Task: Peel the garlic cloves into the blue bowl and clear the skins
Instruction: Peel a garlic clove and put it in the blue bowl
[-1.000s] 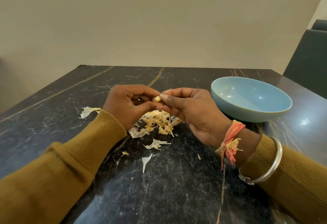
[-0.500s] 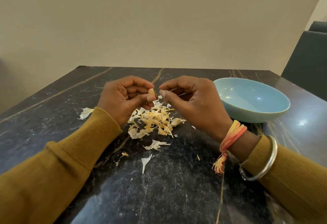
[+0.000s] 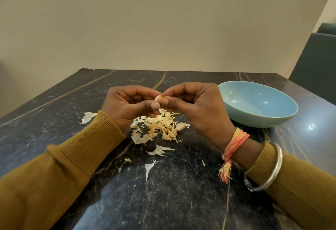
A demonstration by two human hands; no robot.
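Just left of the blue bowl [image 3: 254,120], above the dark marble table [image 3: 181,202], both hands are meeting around one garlic clove [image 3: 158,98]. The left hand [image 3: 130,105] is pinching the clove between its thumb and curled fingers. The right hand [image 3: 196,106], the one nearer the bowl, is nipping the clove's bowl-side end with thumb and forefinger, and its other fingers are curling inward. The clove is showing pale and rounded between the fingertips, raised off the table and outside the bowl, about level with its left rim.

Left of the bowl and under the hands, a pile of skins [image 3: 158,126] is lying on the table. A plumper piece [image 3: 181,126] is sitting on the pile's bowl side; whether it is a clove or a husk is hard to tell. Further from the bowl, towards the person, two loose skins [image 3: 160,150] are lying apart from the pile, and another white skin [image 3: 88,117] is resting well to the left, beyond the left sleeve [image 3: 87,144].

Close in front of the bowl, an orange thread band [image 3: 234,142] and a silver bangle [image 3: 272,168] are circling the right wrist. The bowl is standing upright on the table.
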